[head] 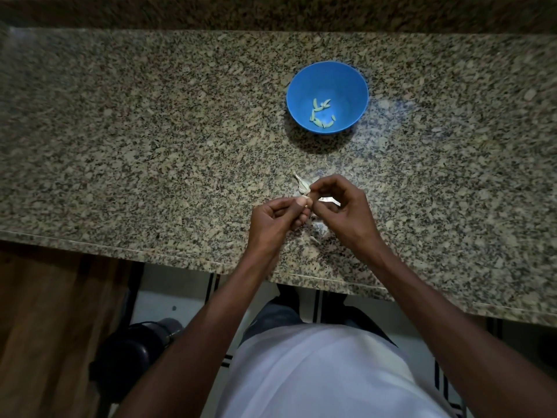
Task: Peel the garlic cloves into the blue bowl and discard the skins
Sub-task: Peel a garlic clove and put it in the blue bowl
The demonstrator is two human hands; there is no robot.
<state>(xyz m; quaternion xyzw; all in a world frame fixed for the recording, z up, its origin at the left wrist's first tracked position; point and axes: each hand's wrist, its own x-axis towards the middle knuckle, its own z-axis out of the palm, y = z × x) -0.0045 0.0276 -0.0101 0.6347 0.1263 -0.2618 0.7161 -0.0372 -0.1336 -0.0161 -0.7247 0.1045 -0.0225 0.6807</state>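
A blue bowl [346,86] stands on the granite counter, with several pale peeled garlic cloves [320,113] in its bottom. Nearer the front edge, my left hand [275,217] pinches a small garlic clove [306,203] between thumb and fingertips. My right hand [342,208] meets it from the right, fingers curled and pinching at the clove's skin. A strip of white skin [330,201] shows under my right fingers. The remaining garlic head piece [302,185] lies on the counter just behind my hands. Loose skins [319,229] lie beneath my hands.
The speckled granite counter [150,146] runs the full width, its front edge [180,260] just below my wrists. A raised backsplash ledge [271,13] bounds the far side. A wooden cabinet [45,327] and a dark round object [129,354] sit below left.
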